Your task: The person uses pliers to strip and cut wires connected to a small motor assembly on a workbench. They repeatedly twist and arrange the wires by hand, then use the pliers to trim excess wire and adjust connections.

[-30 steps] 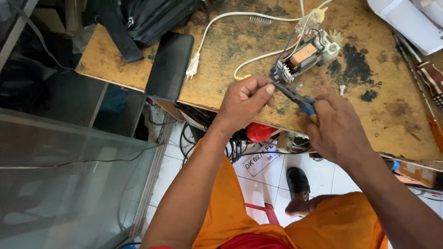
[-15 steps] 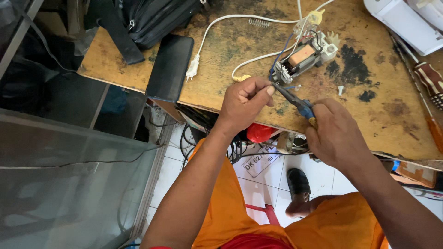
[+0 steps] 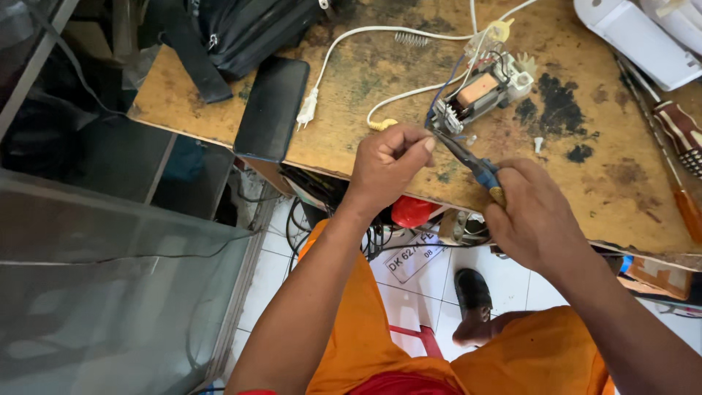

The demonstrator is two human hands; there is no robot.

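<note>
— What's your bench like?
— Stained wooden workbench [image 3: 380,80]. On it I've a small motor [image 3: 479,95], white cord [image 3: 365,33], black phone [image 3: 272,108], black bag [image 3: 248,25], screwdrivers [image 3: 684,168].

The right hand [image 3: 537,219] grips blue-handled pliers [image 3: 475,164], their tips at the small motor [image 3: 479,95] on the stained wooden surface [image 3: 365,80]. The left hand [image 3: 387,164] pinches something tiny beside the tips. A white cord [image 3: 351,36], black phone [image 3: 272,106] and screwdriver [image 3: 684,164] lie nearby.
</note>
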